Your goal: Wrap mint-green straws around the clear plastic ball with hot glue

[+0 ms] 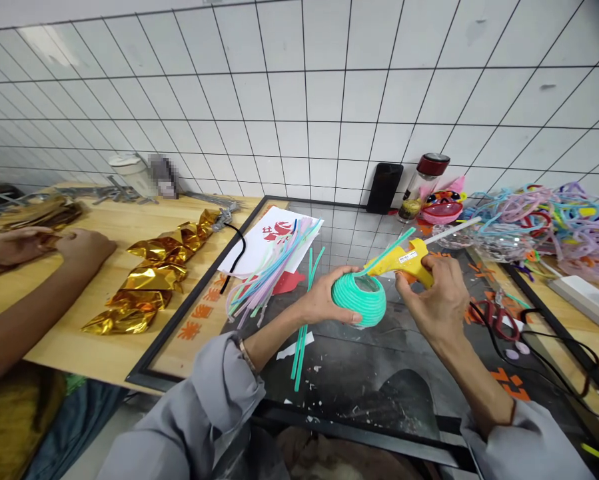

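Observation:
My left hand (324, 299) is wrapped round a small round bowl-shaped form (360, 299) wound in teal pipe cleaner, held above the mirror-like board (379, 380). A loose teal end (389, 253) rises from its rim. My right hand (436, 300) grips a yellow hot glue gun (406, 259) whose nozzle points left at the top of the teal form. A white glue stick (452, 230) sticks out of the gun's back.
Pastel pipe cleaners (274, 270) lie on white paper with a red flower (274, 237). Gold foil (154, 273) lies on the wooden table. Another person's hands (54, 247) rest at left. At right are a tangled pipe-cleaner pile (554, 220), scissors (494, 310) and a black cord (554, 360). A phone (384, 188) and jar (424, 183) stand by the tiled wall.

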The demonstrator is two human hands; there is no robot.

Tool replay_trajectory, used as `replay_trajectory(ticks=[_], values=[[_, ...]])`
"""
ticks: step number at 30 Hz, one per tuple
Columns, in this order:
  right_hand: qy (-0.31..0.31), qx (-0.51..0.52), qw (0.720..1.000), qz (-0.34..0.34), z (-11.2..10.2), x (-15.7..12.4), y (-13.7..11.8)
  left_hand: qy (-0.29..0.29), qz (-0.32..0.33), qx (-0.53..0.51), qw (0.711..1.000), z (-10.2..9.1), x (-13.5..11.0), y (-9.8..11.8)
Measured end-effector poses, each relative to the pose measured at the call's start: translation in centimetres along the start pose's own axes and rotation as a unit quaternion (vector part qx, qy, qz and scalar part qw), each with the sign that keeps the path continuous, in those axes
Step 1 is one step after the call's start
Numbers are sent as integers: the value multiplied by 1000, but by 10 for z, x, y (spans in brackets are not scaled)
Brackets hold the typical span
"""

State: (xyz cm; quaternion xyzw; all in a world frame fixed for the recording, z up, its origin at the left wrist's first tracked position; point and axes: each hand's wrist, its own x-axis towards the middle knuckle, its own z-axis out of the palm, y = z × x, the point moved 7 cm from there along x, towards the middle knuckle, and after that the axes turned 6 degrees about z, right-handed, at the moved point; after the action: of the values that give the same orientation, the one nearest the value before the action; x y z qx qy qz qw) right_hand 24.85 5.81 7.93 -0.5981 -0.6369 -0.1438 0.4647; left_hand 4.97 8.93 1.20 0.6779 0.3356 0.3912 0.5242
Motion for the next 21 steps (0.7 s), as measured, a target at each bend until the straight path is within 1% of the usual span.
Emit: replay_trajectory(ticks=[4, 8, 11, 14, 18, 21], values=[[1, 7, 1000, -8, -2, -1, 1, -11, 4, -7, 1000, 1, 0, 2], [-12, 9, 1000, -4, -4, -1, 3, -18, 4, 0, 1000, -1, 0, 1], [-18, 19, 1000, -17, -7, -2, 1, -36, -1, -7, 999, 0, 0, -1], [-16, 30, 999, -31, -9, -2, -1, -52, -3, -11, 999, 0, 0, -3], [-14, 26, 999, -38, -9, -2, 0, -58, -1, -12, 998, -1, 0, -4], [0, 32, 998, -55, -11, -2, 0, -60, -9, -14, 998, -1, 0, -4]])
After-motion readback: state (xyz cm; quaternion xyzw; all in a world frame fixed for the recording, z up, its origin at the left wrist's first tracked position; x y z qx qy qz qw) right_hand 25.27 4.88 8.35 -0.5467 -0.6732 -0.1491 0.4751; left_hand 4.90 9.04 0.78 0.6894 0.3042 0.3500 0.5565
